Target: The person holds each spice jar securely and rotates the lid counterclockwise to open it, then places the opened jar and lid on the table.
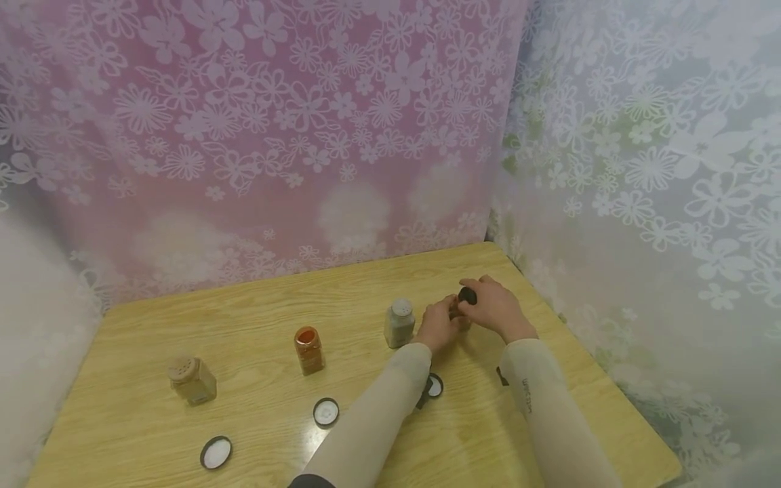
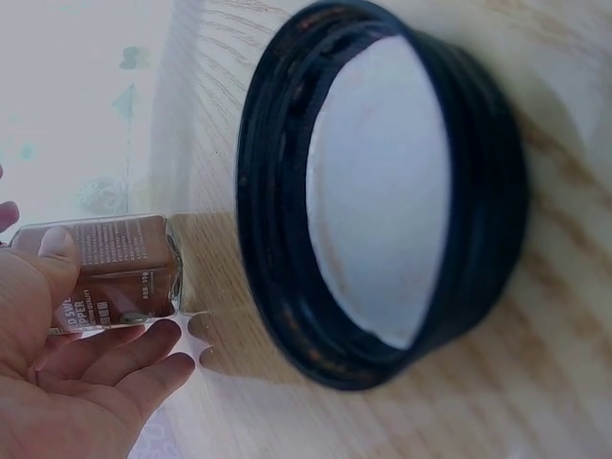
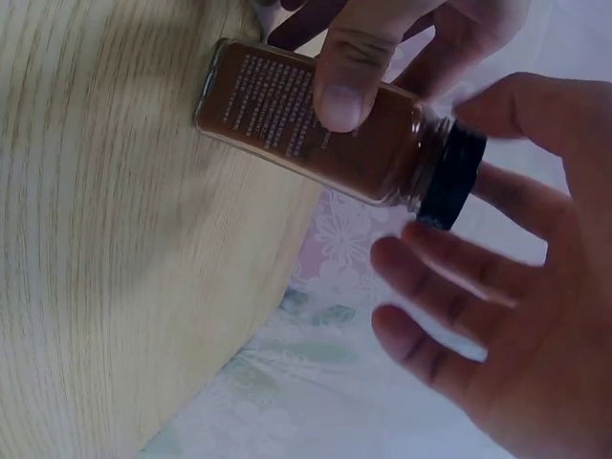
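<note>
My left hand grips a square glass spice jar of reddish-brown powder, its thumb across the printed label. The jar's base is near the tabletop at the right, and it looks tilted in the right wrist view. A black screw lid sits on its neck. The right hand holds this lid between thumb and fingers, its other fingers spread beside it. In the left wrist view the jar's lid end is out of frame. Left of the hands stands a shaker jar of pale grey-green contents with a perforated top.
An orange-red jar stands mid-table, and a tan shaker jar at the left. Black lids with white liners lie upturned: one front left, another at the middle, a third by the left wrist. Floral curtains hang behind the table.
</note>
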The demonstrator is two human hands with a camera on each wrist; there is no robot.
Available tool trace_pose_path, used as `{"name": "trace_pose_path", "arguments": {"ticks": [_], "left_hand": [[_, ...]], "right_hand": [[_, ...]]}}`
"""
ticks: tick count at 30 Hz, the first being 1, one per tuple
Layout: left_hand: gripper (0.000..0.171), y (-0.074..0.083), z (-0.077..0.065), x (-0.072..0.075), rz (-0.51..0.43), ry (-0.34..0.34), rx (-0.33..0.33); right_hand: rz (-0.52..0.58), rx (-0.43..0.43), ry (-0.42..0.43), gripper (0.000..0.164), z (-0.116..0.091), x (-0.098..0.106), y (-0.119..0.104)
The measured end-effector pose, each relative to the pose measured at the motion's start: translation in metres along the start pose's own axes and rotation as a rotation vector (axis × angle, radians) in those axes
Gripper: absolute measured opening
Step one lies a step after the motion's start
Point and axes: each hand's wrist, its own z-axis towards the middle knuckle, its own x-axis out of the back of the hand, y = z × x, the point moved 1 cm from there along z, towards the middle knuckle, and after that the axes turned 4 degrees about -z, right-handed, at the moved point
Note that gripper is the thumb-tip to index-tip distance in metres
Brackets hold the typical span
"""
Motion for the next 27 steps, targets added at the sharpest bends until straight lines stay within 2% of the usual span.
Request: {"name": "trace_pose_path", "arguments": {"ticks": [5, 7, 14, 20, 27], "left_hand": [[0.047, 0.0001, -0.0011, 0.0005, -0.006, -0.002, -0.004], [0.045, 0.0007, -0.0015, 0.0006, -0.01, -0.001, -0.001], [0.058, 0.0025, -0.0001, 0.0031, 0.008, 0.003, -0.001], [0.058, 0.0015, 0.0019, 0.0017, 0.029, 0.01, -0.012], [0.061, 0.0014, -0.001, 0.0014, 0.021, 0.001, -0.01]], "right_hand": [[-0.045, -0.056, 0.029, 0.071, 0.0003, -0.0022, -0.0019], [-0.041, -0.062, 0.038, 0.067, 0.0001, -0.0032, -0.0016], [0.011, 0.009, 0.028, 0.051, 0.0018, -0.002, -0.0007], [0.06, 0.046, 0.021, 0.052, 0.0, -0.0018, 0.0001], [0.064, 0.091, 0.033, 0.05, -0.0021, -0.0038, 0.002]]}}
